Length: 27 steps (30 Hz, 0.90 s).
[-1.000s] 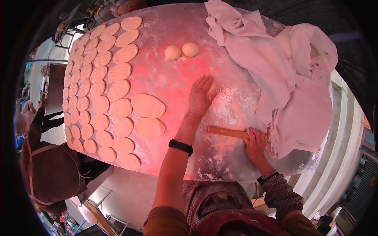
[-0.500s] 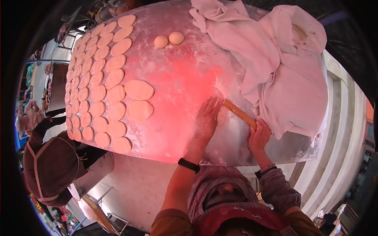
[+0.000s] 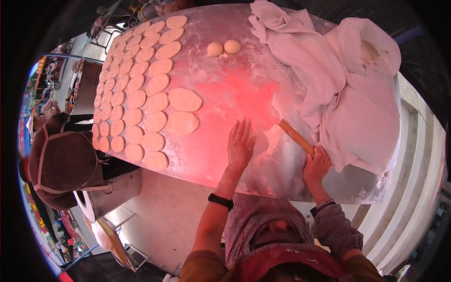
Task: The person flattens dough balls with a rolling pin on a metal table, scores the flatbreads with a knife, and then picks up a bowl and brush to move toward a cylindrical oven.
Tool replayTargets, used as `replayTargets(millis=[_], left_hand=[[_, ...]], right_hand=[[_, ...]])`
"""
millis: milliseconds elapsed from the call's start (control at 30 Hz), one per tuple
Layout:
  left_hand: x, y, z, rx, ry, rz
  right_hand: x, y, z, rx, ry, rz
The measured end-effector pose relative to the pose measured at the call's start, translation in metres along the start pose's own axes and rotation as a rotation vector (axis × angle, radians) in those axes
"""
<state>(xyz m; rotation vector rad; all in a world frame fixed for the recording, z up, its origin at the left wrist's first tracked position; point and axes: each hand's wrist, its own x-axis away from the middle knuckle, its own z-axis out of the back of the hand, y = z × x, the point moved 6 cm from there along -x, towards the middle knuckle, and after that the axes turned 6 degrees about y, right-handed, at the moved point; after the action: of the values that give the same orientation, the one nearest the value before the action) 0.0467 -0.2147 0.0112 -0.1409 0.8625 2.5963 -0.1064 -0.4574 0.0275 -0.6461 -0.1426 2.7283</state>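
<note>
My left hand [image 3: 240, 144] lies with its fingers stretched out, palm down, low over or on the floured metal table [image 3: 206, 160]; whether anything is beneath the palm is hidden. My right hand [image 3: 317, 164] is wrapped round the near end of a wooden rolling pin [image 3: 296, 137], whose free end points up and left across the tabletop. Two round dough balls [image 3: 232, 46] sit side by side near the far edge. Left of my left hand, two flattened dough ovals [image 3: 183, 123] lie beside rows of more flat dough pieces [image 3: 155, 121].
A pale cloth [image 3: 357, 113] is heaped on the table's right side. Pale steps [image 3: 413, 155] run beyond that edge. A person in a dark apron [image 3: 68, 162] stands at the left, by a metal drum [image 3: 112, 192].
My left hand has shifted slightly left, away from the rolling pin. My right hand still grips the pin. The whole view has shifted, so the table and dough appear further right.
</note>
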Motion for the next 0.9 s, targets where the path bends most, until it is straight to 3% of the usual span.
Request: replayTargets(millis=[167,233,300,367,400,433,500,533,600,800,900], left_hand=[[-0.002,-0.014,-0.005,-0.126,0.034,0.017],[0.003,-0.021,0.002,-0.260,0.109,0.169],[0.004,-0.008,0.005,-0.246,0.038,0.135],[0.007,-0.013,0.003,0.056,-0.078,0.231],[0.002,-0.023,0.021,0.290,-0.052,0.370],[-0.005,-0.031,0.041,0.293,-0.060,0.376],[-0.013,-0.060,0.091,0.090,0.277,0.523],[-0.015,-0.072,0.086,0.090,0.267,0.529],[-0.035,-0.082,0.053,-0.345,-0.053,0.171],[-0.116,-0.108,0.037,-0.335,-0.024,0.176],[-0.037,-0.085,0.046,-0.276,-0.138,0.130]], right_hand=[[-0.004,-0.005,0.005,0.029,-0.014,0.019],[0.000,-0.006,0.004,0.041,-0.030,0.020],[-0.008,-0.010,0.004,0.055,0.001,0.021],[-0.021,-0.032,0.016,0.006,-0.032,0.075],[-0.034,-0.052,0.022,-0.047,-0.052,0.129],[-0.044,-0.070,0.024,-0.044,-0.061,0.127],[-0.054,-0.120,0.006,-0.288,-0.301,0.208],[-0.053,-0.139,-0.017,-0.319,-0.359,0.297],[-0.071,-0.176,-0.055,-0.362,-0.432,0.406],[-0.168,-0.204,-0.117,-0.208,-0.257,0.374],[-0.100,-0.193,-0.083,-0.284,-0.421,0.357]])
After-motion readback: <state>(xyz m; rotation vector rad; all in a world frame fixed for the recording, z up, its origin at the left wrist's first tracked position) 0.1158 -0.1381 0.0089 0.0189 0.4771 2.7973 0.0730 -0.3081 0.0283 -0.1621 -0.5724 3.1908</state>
